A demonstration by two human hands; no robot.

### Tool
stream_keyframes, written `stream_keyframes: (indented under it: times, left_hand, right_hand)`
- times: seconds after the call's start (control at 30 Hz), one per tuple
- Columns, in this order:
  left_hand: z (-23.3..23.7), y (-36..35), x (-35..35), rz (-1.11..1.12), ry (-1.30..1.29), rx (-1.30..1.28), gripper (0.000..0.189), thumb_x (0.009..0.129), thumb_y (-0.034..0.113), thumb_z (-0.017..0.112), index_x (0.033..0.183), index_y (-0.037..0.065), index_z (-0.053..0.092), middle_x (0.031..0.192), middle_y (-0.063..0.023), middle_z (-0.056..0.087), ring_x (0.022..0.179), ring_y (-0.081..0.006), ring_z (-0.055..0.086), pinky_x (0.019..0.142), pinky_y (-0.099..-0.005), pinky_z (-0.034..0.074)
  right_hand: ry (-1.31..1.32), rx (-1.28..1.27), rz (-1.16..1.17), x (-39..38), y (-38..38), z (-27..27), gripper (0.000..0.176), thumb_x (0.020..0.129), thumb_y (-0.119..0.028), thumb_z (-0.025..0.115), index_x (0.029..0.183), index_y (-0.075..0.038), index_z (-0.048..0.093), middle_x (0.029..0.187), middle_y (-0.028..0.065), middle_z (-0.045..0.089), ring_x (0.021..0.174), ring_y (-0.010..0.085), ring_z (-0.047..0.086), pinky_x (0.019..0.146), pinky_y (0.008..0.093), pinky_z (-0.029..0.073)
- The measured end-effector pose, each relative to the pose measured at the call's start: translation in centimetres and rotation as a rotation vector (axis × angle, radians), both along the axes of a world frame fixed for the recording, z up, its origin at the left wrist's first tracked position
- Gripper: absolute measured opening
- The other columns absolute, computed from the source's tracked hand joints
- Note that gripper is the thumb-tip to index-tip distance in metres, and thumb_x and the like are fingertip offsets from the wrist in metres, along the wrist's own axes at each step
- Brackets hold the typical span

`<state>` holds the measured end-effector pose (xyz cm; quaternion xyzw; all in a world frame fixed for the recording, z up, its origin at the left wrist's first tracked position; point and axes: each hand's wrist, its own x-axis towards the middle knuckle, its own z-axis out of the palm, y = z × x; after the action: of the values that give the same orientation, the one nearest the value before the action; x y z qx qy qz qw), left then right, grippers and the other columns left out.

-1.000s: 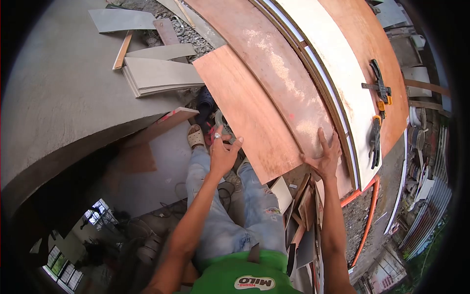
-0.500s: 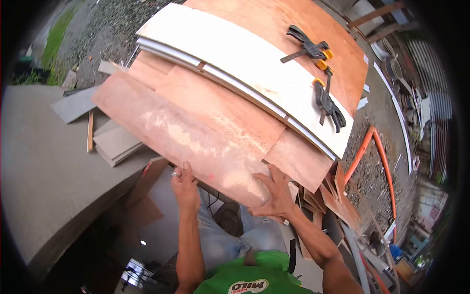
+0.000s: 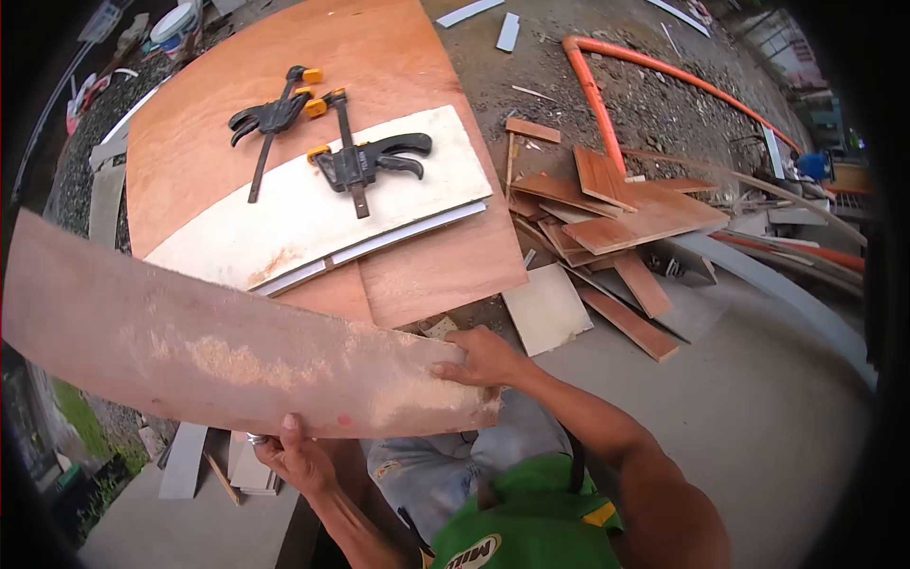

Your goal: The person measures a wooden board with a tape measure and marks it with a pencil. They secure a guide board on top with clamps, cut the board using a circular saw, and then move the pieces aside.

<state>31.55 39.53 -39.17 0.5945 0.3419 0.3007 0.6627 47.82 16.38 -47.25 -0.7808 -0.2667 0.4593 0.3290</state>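
A long plywood strip [image 3: 227, 365], dusted with pale sawdust, spans from the left edge of the view to the front of my body. My left hand [image 3: 296, 457] grips its lower edge, thumb on top and the other fingers mostly hidden beneath. Near the strip's right end, my right hand [image 3: 483, 358] holds the upper edge, thumb on the face. Behind the strip lies a white board [image 3: 408, 156] on a large plywood sheet [image 3: 370, 47]. Two black and yellow bar clamps rest there: one clamp [image 3: 358, 169] on the white board, another clamp [image 3: 275, 116] farther left.
Plywood offcuts [image 3: 645, 218] lie piled on the ground to the right, beside a square pale board [image 3: 548, 308]. An orange pipe [image 3: 599, 109] bends across the gravel behind them. More board scraps [image 3: 251, 469] sit at the lower left.
My view has swung right, bringing the offcut pile and concrete floor into fuller view. Both hands keep hold of the plywood strip, which now stands apart from the stacked sheets and reaches farther left.
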Motion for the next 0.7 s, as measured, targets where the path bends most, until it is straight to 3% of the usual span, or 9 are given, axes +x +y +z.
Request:
stream_keyframes:
  times: [0.07,0.1,0.17,0.27,0.37,0.4,0.43,0.57,0.7]
  left_hand:
    - [0.7,0.4,4.0,-0.135,0.036,0.058,0.027,0.091,0.016,0.062,0.110,-0.003,0.057,0.110,-0.0104,0.063,0.097,-0.0167,0.060,0.093,-0.0325,0.046]
    - [1.9,-0.2,7.0,-0.214,0.067,0.088,0.027,0.092,0.017,0.062,0.110,-0.003,0.057,0.109,-0.0102,0.063,0.096,-0.0163,0.060,0.092,-0.0318,0.046]
    - [3.1,-1.6,11.6,-0.445,0.138,0.012,0.039,0.092,0.024,0.065,0.117,-0.005,0.055,0.112,-0.0129,0.064,0.099,-0.0176,0.062,0.091,-0.0311,0.047]
    - [4.6,-5.6,15.7,-0.655,0.100,0.001,0.060,0.085,0.031,0.075,0.126,-0.007,0.051,0.118,-0.0195,0.062,0.103,-0.0237,0.063,0.086,-0.0320,0.051]
    - [4.0,-8.0,14.3,-0.679,0.155,-0.132,0.064,0.083,0.028,0.077,0.128,-0.007,0.049,0.123,-0.0210,0.060,0.104,-0.0254,0.063,0.085,-0.0340,0.053]
    - [3.0,-8.6,13.2,-0.702,0.179,-0.186,0.059,0.084,0.023,0.077,0.127,-0.007,0.050,0.120,-0.0196,0.062,0.100,-0.0215,0.063,0.085,-0.0327,0.053]
    - [1.9,-9.2,11.9,-0.730,0.251,-0.219,0.053,0.085,0.018,0.075,0.125,-0.007,0.051,0.117,-0.0189,0.063,0.097,-0.0177,0.063,0.084,-0.0307,0.053]
    - [-2.8,-11.7,5.9,-0.918,0.498,-0.288,0.050,0.084,0.018,0.076,0.121,-0.009,0.055,0.112,-0.0190,0.066,0.090,-0.0177,0.065,0.078,-0.0300,0.053]
    - [-6.4,-12.9,-0.1,-1.062,0.592,-0.234,0.048,0.085,0.017,0.075,0.121,-0.008,0.054,0.110,-0.0165,0.067,0.089,-0.0173,0.066,0.077,-0.0293,0.053]
  right_hand:
    - [-0.074,0.261,-0.318,-2.2,-2.1,-2.6,0.049,0.084,-0.043,0.070,0.092,0.005,0.065,0.076,0.0234,0.065,0.068,0.0438,0.061,0.066,0.0450,0.050]
    - [-0.080,0.251,-0.357,-2.5,-3.1,-2.9,0.049,0.084,-0.043,0.070,0.092,0.005,0.065,0.076,0.0234,0.065,0.068,0.0438,0.061,0.066,0.0450,0.050]
    - [-0.306,0.409,-0.705,-2.3,-5.0,-3.0,0.042,0.087,-0.038,0.066,0.090,0.003,0.065,0.069,0.0188,0.064,0.060,0.0353,0.061,0.059,0.0408,0.049]
    - [-0.474,0.220,-0.947,1.3,-12.5,-1.3,0.039,0.089,-0.038,0.065,0.085,0.002,0.065,0.065,0.0139,0.060,0.058,0.0182,0.056,0.057,0.0359,0.048]
    - [-0.832,-0.437,-0.914,6.1,-25.5,2.2,0.059,0.090,-0.052,0.058,0.087,0.007,0.067,0.076,0.0266,0.065,0.074,0.0393,0.067,0.066,0.0478,0.050]
    - [-0.788,-0.456,-0.924,7.3,-27.1,6.5,0.067,0.089,-0.057,0.055,0.087,0.009,0.067,0.078,0.0326,0.064,0.082,0.0444,0.067,0.074,0.0531,0.049]
    - [-0.874,-0.507,-0.869,7.9,-28.7,9.4,0.073,0.088,-0.061,0.054,0.087,0.011,0.066,0.078,0.0351,0.062,0.080,0.0450,0.067,0.072,0.0533,0.049]
    - [-0.608,-0.840,-0.719,7.9,-32.6,16.1,0.076,0.088,-0.061,0.053,0.074,0.013,0.065,0.062,0.0306,0.059,0.064,0.0409,0.066,0.061,0.0488,0.049]
    - [-0.488,-0.964,-0.572,4.7,-34.1,15.8,0.077,0.088,-0.061,0.053,0.069,0.014,0.063,0.058,0.0286,0.057,0.055,0.0375,0.062,0.058,0.0475,0.047]
